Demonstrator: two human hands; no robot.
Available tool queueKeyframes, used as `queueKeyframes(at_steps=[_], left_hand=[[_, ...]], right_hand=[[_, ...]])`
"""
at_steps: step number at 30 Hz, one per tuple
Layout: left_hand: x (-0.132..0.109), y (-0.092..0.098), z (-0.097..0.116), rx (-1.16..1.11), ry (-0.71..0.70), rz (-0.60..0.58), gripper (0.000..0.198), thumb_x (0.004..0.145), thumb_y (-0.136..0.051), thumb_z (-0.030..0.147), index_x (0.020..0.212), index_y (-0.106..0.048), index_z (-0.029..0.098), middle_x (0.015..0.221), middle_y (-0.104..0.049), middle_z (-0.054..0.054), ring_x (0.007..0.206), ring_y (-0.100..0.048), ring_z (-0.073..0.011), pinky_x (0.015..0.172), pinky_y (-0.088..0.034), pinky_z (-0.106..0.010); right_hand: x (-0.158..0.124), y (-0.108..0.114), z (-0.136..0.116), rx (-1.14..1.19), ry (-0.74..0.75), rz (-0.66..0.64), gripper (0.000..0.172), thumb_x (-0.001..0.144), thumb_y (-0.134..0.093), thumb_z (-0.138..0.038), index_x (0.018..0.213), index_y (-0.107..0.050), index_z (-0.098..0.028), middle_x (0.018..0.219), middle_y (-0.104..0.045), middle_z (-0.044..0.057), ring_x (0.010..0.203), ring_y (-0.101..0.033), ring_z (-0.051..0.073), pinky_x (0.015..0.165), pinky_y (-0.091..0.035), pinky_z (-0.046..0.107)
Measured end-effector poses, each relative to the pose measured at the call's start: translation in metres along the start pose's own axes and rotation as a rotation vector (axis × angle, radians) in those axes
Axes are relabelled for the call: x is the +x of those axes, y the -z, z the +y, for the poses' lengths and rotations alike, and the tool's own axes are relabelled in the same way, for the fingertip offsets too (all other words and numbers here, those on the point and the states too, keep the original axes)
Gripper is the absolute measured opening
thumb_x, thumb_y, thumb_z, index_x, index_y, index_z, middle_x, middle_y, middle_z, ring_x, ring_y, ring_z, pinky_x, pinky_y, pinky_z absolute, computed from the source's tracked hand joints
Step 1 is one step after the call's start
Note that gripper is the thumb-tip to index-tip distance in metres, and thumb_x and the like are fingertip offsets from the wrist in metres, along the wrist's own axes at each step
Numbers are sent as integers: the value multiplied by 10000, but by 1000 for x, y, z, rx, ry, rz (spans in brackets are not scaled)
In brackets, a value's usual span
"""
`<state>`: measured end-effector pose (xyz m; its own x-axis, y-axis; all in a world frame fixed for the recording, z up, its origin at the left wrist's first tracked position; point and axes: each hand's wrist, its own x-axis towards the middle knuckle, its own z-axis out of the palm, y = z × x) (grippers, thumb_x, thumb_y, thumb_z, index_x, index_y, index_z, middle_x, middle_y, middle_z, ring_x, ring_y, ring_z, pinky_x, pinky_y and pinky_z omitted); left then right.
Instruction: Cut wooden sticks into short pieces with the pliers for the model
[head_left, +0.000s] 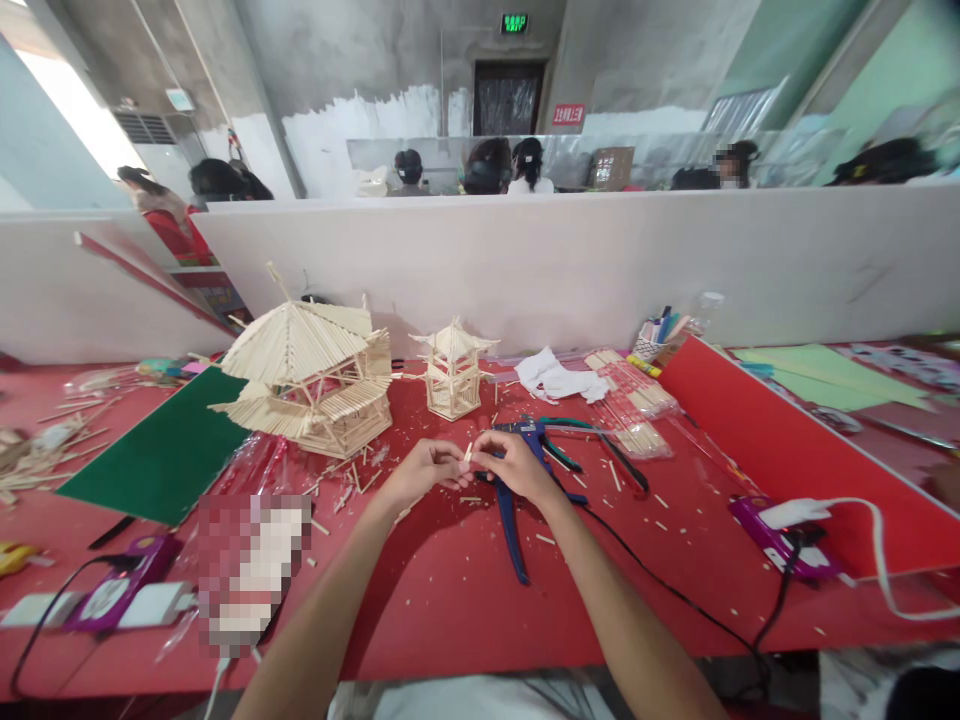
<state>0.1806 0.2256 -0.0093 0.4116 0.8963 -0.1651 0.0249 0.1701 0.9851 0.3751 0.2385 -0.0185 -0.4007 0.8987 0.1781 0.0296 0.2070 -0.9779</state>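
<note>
Both hands meet over the middle of the red table. My left hand [429,468] is closed, its fingertips pinching a short pale wooden stick [469,453]. My right hand [516,462] is closed too, with thumb and fingers pressed at the same small stick. Beneath and beside my right hand lies a blue glue gun [511,530], its nozzle end partly hidden. Green-handled pliers [571,462] rest just to the right. Behind the hands stands a small pavilion model [454,375] of wooden sticks; to its left is a larger pavilion model [304,375] with a slatted roof.
Stick scraps litter the red table [450,620]. A green board [161,450] lies left, a red board [795,450] leans right. Power strips [787,540] with cables sit on both sides. Bagged sticks [634,405], a white cloth [559,375] and a white partition [555,260] are behind.
</note>
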Motion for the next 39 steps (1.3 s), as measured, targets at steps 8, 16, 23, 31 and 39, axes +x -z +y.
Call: queueKeyframes(at_steps=[8, 16, 23, 31, 39], left_hand=[[4, 4, -6, -20, 11, 46, 379, 662, -838, 421, 831, -695, 113, 760, -741, -89, 650, -693, -139, 654, -554, -244], [9, 1, -11, 82, -32, 101, 366, 659, -825, 440, 796, -700, 125, 700, -723, -53, 631, -681, -140, 625, -540, -235], [13, 3, -17, 146, -50, 108, 388, 682, -789, 476, 835, -731, 124, 727, -735, -62, 634, -675, -154, 644, -541, -253], [14, 3, -17, 135, -33, 102, 374, 651, -807, 444, 840, -735, 130, 730, -736, -56, 636, -672, -155, 659, -537, -256], [11, 3, -12, 124, -19, 113, 331, 661, -806, 416, 794, -712, 128, 691, -713, -45, 654, -675, -158, 657, -544, -255]], right_hand=[[1, -5, 0, 6, -27, 32, 289, 799, -673, -450, 891, -697, -177, 782, -669, 24, 595, -582, 132, 488, -471, 223], [3, -8, 14, -100, -21, 94, 240, 797, -665, -399, 852, -712, -170, 797, -704, 45, 669, -620, 170, 540, -486, 247], [3, -11, 14, -210, 74, 140, 167, 810, -633, -318, 814, -707, -168, 839, -740, 59, 788, -670, 193, 741, -500, 281], [3, -9, 10, -267, 71, 141, 169, 807, -642, -309, 826, -734, -168, 871, -752, 58, 811, -676, 194, 730, -488, 265], [4, -6, 13, -227, 33, 88, 236, 850, -602, -357, 871, -735, -163, 889, -748, 68, 794, -678, 199, 679, -502, 264]])
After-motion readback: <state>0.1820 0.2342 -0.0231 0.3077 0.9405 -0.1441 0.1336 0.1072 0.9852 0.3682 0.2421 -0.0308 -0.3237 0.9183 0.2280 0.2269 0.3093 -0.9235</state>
